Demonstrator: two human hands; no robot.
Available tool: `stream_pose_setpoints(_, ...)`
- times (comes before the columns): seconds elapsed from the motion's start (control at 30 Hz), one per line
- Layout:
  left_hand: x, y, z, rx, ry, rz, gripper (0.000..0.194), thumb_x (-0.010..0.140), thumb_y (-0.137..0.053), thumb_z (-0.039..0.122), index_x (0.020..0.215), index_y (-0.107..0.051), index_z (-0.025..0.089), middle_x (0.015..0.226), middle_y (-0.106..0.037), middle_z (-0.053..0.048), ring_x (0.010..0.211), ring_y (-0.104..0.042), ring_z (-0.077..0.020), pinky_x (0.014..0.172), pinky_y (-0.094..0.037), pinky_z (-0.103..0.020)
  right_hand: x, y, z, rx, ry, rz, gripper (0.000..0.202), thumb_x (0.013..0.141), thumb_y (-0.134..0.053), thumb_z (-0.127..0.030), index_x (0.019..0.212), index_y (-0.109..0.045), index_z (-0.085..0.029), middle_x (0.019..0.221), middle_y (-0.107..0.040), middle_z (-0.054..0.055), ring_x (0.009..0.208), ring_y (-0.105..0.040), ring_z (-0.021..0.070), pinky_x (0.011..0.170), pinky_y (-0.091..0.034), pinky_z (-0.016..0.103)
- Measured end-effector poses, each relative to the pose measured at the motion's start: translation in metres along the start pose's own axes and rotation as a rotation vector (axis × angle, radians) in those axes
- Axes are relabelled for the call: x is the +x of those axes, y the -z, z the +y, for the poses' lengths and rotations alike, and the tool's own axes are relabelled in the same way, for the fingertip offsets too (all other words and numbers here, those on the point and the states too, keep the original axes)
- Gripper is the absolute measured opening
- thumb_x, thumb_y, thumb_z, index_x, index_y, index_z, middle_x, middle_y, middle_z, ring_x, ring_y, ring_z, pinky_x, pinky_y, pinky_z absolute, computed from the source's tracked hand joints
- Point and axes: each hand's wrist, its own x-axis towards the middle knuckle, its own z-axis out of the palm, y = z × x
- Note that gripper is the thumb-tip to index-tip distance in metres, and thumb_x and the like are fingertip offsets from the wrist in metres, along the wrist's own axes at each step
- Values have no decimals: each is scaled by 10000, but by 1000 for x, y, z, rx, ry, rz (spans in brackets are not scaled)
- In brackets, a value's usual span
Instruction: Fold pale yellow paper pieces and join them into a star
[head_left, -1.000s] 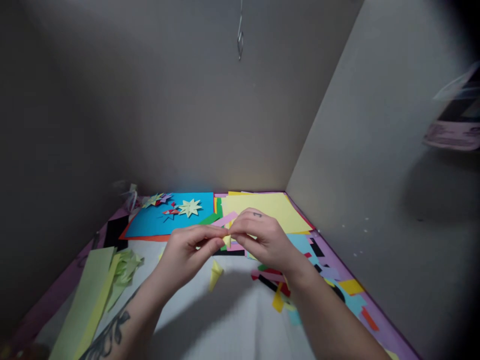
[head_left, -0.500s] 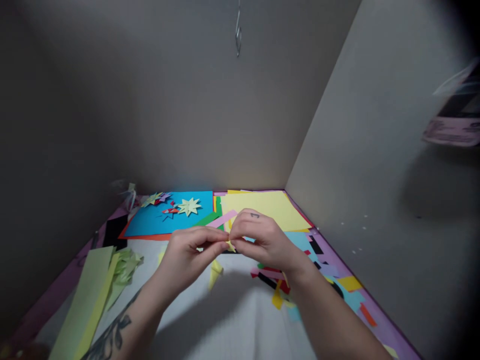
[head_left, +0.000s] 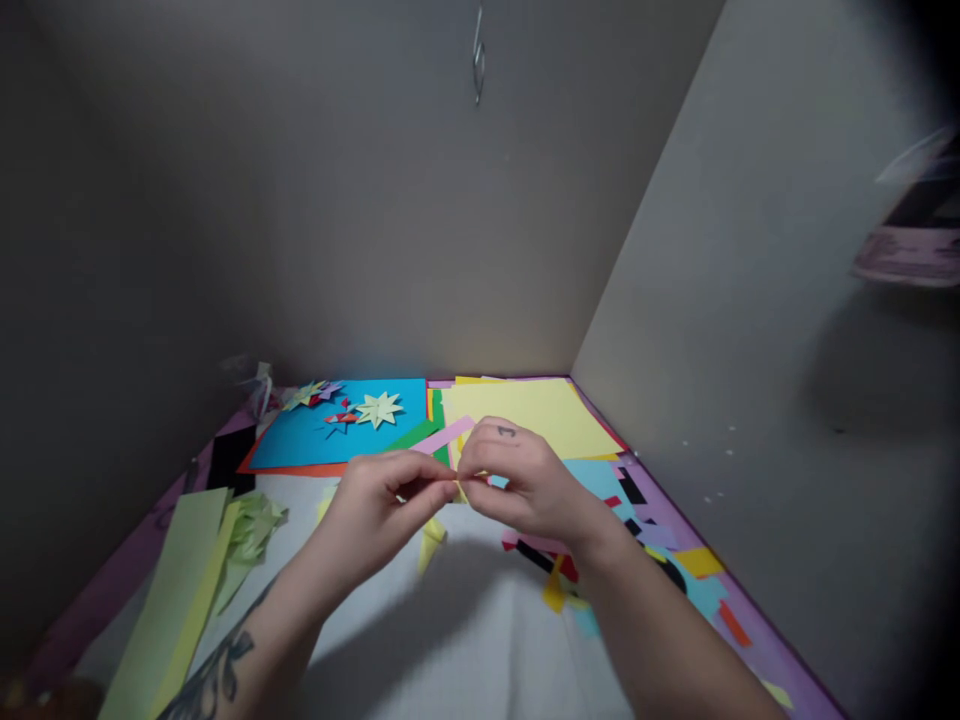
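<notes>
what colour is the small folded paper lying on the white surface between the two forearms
Yellow; the folded paper shows best in the head view.

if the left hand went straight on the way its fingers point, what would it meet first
Most likely the right hand, at its fingertips: the left hand points at them, close by a bit of yellow paper. Whether the hands touch or stand slightly apart is unclear.

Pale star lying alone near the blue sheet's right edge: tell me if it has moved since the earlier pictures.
No. The pale star keeps its place on the blue sheet, no nearer its right edge.
</notes>
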Motion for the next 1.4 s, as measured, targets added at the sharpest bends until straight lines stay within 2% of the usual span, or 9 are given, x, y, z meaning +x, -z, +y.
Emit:
stream_pose_setpoints(0.13,0,-1,-1,-41,34,58,98,814,-614,225,765,-685,178,702,-698,-7,595,-600,-105,523,-453,-191,-3,-3,0,116,-126,101,87,816,-537,-130,778,-563,-205,720,-606,4,679,-558,131,659,-470,278)
stream_pose_setpoints(0.3,-1,-2,-2,-99,62,183,88,802,-627,234,757,-673,174,710,-688,-13,602,-599,-108,535,-472,-195,-1,-5,-4,137,-59,167,75,781,-609,-148,832,-593,-199,908,-656,59,897,-607,183,810,-492,355)
stream_pose_setpoints(0.47,-2,-2,2,-78,36,213,87,801,-626,225,745,-662,169,695,-677,-11,591,-592,-106,526,-477,-193,0,-10,-9,56,-86,273,86,800,-569,-119,791,-596,-200,807,-652,40,788,-614,162,733,-509,329)
stream_pose_setpoints(0.67,-1,-3,7,-10,-18,224,72,808,-618,216,775,-671,180,708,-676,-8,591,-581,-102,504,-466,-187,0,-11,-14,39,-129,269,103,819,-546,-130,760,-601,-195,771,-668,38,758,-628,158,720,-510,312)
stream_pose_setpoints(0.83,-2,-5,9,21,-25,245,100,810,-612,213,721,-646,180,669,-654,3,571,-557,-95,489,-444,-178,0,-13,-17,44,-179,310,84,808,-558,-125,778,-600,-191,714,-661,10,664,-620,127,643,-496,253)
stream_pose_setpoints(1.03,-4,-4,12,72,-54,231,128,827,-578,199,703,-603,178,643,-618,15,560,-525,-89,486,-403,-182,1,-10,-19,22,-148,272,113,807,-534,-118,759,-597,-199,717,-646,14,696,-603,143,670,-480,280)
stream_pose_setpoints(1.2,-5,-5,7,119,-53,123,155,875,-488,217,731,-535,182,673,-581,14,608,-512,-105,550,-396,-215,3,-10,-21,39,-225,130,148,789,-485,-95,688,-523,-196,671,-565,-3,663,-529,134,628,-426,261)
stream_pose_setpoints(1.3,-5,-10,2,-15,49,80,152,898,-460,255,766,-498,190,679,-544,20,585,-491,-100,528,-394,-212,3,-11,-20,78,-331,96,147,783,-463,-97,674,-478,-194,662,-516,-15,630,-483,118,579,-387,233)
stream_pose_setpoints(1.4,-4,-14,-1,-228,126,86,72,888,-497,271,915,-487,204,747,-569,8,653,-544,-114,569,-434,-218,3,-12,-18,119,-396,96,142,782,-469,-108,668,-462,-193,657,-506,-23,617,-468,111,556,-368,220)
